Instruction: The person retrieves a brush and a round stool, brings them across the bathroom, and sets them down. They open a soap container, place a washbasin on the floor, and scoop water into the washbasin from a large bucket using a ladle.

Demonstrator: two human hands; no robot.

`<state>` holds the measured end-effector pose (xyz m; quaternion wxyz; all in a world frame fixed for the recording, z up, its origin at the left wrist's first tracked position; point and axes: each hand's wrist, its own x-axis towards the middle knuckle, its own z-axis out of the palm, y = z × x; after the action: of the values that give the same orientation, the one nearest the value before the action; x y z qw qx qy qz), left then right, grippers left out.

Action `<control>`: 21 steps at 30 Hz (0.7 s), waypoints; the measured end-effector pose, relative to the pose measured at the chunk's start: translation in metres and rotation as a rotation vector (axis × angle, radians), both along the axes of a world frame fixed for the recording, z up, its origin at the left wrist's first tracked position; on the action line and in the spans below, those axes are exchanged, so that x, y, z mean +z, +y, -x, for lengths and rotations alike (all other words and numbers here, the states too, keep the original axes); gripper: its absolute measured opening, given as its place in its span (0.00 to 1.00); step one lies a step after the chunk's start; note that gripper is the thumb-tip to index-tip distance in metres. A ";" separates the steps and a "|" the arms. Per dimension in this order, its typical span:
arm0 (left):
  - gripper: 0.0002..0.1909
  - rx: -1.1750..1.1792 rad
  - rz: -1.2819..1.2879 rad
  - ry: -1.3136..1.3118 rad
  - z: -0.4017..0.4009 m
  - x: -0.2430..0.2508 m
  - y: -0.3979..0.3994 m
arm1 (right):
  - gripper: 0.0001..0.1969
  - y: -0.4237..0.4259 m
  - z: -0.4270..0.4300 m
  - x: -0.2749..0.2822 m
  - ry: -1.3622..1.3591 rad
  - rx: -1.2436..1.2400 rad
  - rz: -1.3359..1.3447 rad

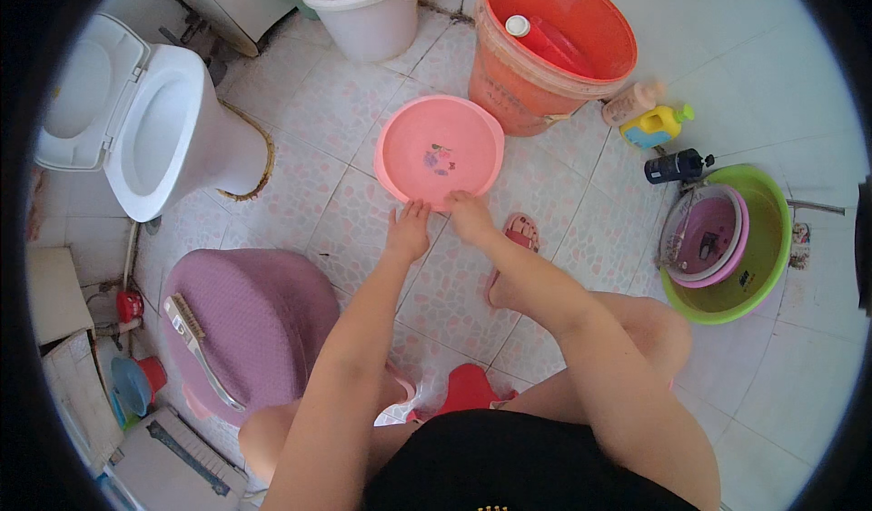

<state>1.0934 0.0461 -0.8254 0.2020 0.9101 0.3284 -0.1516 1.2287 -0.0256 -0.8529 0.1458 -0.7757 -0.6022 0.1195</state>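
Note:
A pink plastic basin (415, 150) with a floral print on its bottom rests on the tiled floor in front of me. The fingers of my left hand (409, 230) lie against its near rim, spread a little. My right hand (470, 217) is at the same rim just to the right, fingers curled over the edge, its thumb hidden. To the left, a long-handled scrub brush (201, 347) lies on a purple fabric-covered seat (252, 293). Something red (466, 388) is on the floor between my legs.
A large orange bucket (511, 102) holding a red bottle stands just behind the basin, near a white bucket (368, 27). Several bottles (650, 128) line the right wall, beside nested basins (776, 238). A toilet (153, 136) stands at left, a grey plastic item (170, 470) below.

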 end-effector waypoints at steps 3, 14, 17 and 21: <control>0.30 0.005 -0.038 -0.044 0.003 0.002 0.000 | 0.19 -0.001 0.008 -0.006 0.114 -0.018 0.096; 0.24 0.038 -0.129 0.054 0.016 0.008 -0.018 | 0.15 -0.015 0.027 0.000 0.287 -0.070 0.005; 0.23 0.086 -0.197 -0.040 0.030 0.004 -0.030 | 0.16 -0.020 0.040 0.005 0.280 -0.045 0.042; 0.20 0.118 -0.124 0.057 0.047 0.009 -0.042 | 0.16 -0.035 0.057 0.001 0.303 0.004 -0.001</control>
<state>1.0469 0.0037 -0.8165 0.1443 0.8953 0.3959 -0.1445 1.1712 -0.0611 -0.8519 0.2351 -0.7477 -0.5749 0.2349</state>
